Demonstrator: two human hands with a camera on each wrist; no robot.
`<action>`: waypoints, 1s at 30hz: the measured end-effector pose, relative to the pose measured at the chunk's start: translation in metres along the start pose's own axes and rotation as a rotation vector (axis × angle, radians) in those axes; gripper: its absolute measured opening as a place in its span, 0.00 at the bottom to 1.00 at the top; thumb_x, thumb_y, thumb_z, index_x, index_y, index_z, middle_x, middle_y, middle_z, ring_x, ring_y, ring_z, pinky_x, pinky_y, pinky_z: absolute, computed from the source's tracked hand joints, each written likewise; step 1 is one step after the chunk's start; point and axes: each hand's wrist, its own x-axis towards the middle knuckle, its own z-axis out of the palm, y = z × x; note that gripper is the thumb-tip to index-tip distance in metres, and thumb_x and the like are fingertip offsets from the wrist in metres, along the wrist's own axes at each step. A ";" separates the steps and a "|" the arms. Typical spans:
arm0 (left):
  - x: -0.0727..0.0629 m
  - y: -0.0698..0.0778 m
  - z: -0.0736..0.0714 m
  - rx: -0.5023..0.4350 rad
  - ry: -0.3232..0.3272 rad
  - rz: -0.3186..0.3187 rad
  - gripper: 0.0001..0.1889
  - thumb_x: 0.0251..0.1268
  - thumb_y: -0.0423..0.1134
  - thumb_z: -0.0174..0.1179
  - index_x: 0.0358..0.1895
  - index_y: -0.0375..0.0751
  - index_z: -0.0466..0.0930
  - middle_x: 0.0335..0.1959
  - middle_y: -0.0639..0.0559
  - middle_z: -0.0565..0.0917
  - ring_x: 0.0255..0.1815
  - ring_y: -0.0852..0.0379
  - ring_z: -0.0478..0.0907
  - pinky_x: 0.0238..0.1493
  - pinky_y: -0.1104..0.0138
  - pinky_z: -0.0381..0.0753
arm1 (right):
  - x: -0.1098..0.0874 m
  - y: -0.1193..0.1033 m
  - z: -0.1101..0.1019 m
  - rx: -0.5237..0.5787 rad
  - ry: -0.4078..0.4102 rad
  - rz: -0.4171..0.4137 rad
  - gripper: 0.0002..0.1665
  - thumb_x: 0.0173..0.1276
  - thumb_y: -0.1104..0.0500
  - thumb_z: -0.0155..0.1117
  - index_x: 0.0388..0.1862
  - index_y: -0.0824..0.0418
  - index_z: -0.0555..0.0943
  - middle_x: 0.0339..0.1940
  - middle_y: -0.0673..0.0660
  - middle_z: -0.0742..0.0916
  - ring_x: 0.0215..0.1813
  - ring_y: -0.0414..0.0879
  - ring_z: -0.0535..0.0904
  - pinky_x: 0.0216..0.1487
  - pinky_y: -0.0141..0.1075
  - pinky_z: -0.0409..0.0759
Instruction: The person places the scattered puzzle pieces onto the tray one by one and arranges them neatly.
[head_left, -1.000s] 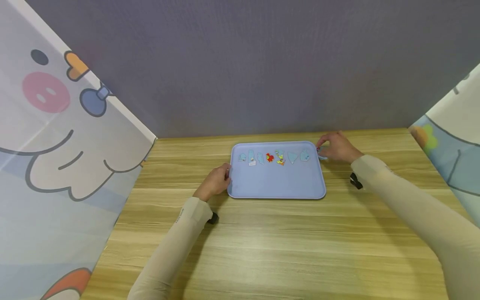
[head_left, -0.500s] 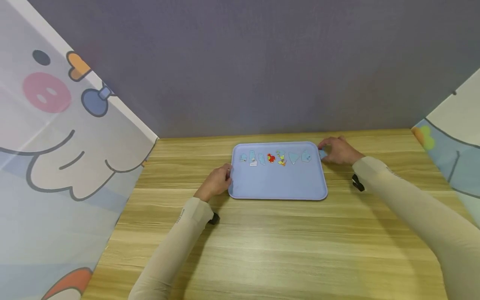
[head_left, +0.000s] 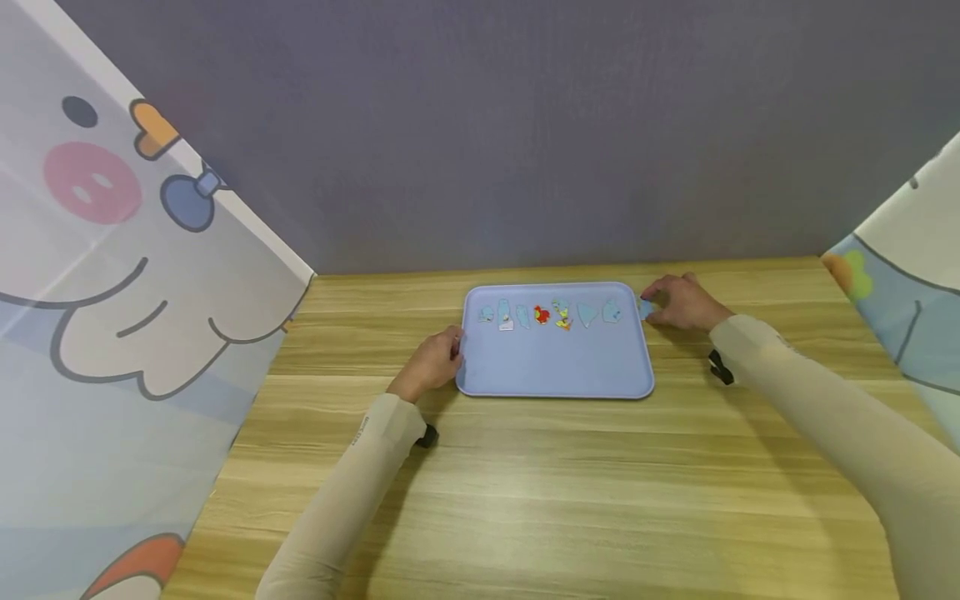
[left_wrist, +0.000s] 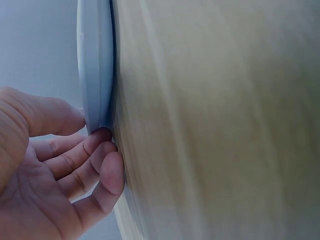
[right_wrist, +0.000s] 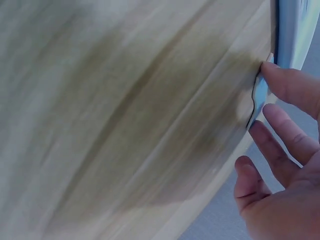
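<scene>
My left hand (head_left: 431, 362) grips the left edge of a pale blue tray (head_left: 555, 371). In the left wrist view the thumb lies on the rim of the tray (left_wrist: 95, 60) and the curled fingers are at its underside. Just outside the tray's right edge, my right hand (head_left: 682, 302) pinches a light-blue flat puzzle piece (head_left: 646, 309) on the table. The right wrist view shows thumb and fingertips at opposite ends of this puzzle piece (right_wrist: 260, 95). Several similar pieces lie in a row along the tray's far half, among them a red one (head_left: 542, 315) and a light-blue triangular one (head_left: 587, 314).
The tray lies on a wood-grain table (head_left: 570, 492), close to its far edge. Behind it rises a grey-purple wall (head_left: 525, 133). Panels with cartoon prints stand at left (head_left: 112, 292) and right. Dark wrist straps show under both sleeves.
My right hand has shifted slightly right, away from the tray's edge. Red that showed at its fingertips is gone from sight, and more light blue shows there. The left hand stays on the tray.
</scene>
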 end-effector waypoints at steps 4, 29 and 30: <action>0.000 0.001 -0.001 -0.001 -0.004 -0.002 0.24 0.64 0.30 0.56 0.63 0.31 0.66 0.35 0.47 0.78 0.33 0.54 0.73 0.38 0.64 0.75 | -0.001 0.002 0.002 0.005 0.028 0.028 0.18 0.54 0.62 0.70 0.42 0.72 0.82 0.44 0.69 0.83 0.48 0.63 0.67 0.51 0.51 0.59; -0.002 0.002 -0.001 0.010 0.008 0.006 0.23 0.65 0.31 0.56 0.63 0.31 0.66 0.34 0.48 0.78 0.32 0.54 0.73 0.36 0.64 0.75 | -0.013 0.007 -0.002 0.027 0.005 0.022 0.22 0.53 0.60 0.74 0.44 0.72 0.81 0.47 0.71 0.81 0.48 0.63 0.66 0.56 0.55 0.55; -0.002 0.002 -0.001 0.013 0.010 0.006 0.23 0.65 0.31 0.56 0.63 0.31 0.66 0.34 0.48 0.77 0.31 0.54 0.73 0.36 0.64 0.74 | -0.014 0.007 -0.002 0.035 0.007 0.029 0.23 0.53 0.60 0.74 0.44 0.73 0.80 0.48 0.72 0.80 0.48 0.63 0.66 0.56 0.56 0.55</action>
